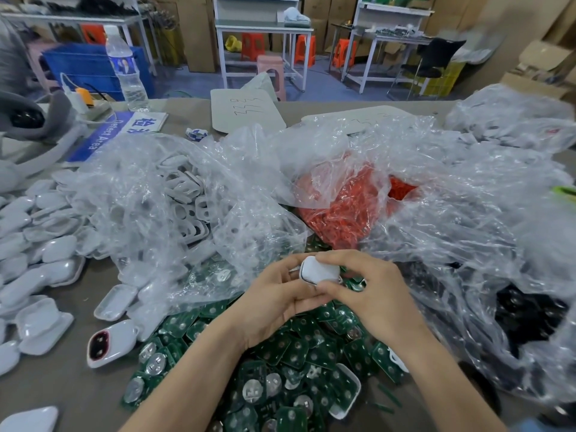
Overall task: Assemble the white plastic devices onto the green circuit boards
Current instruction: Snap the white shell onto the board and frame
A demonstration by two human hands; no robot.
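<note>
Where the two hands meet above the heap, a white plastic device (320, 270) is pinched between them. The left hand (277, 296) cups it from the left and below with curled fingers. The right hand (372, 294) clamps it from the right, one finger arched over its far edge and the thumb pressed against its near edge. Its smooth, rounded back faces up toward the camera. Its long axis runs roughly across the view from one hand to the other, the left end sitting a little farther away. A thin dark seam shows along that left end; whether a board already sits inside, I cannot tell.

Directly beneath the hands and forearms lies a loose pile of green circuit boards (280, 369), many showing round silver contacts. At the pile's left edge rests a white shell with a dark, red-rimmed opening (104, 344) facing up.

Beyond the hands, crumpled clear plastic bags (452, 194) cover the table. One holds red parts (346, 213), another to the left holds white frames (190, 198), and one at the right holds black parts (526, 310). More white shells (40, 241) are heaped at the far left. Toward the back edge stand a water bottle (124, 67) and a blue sign (106, 132).
</note>
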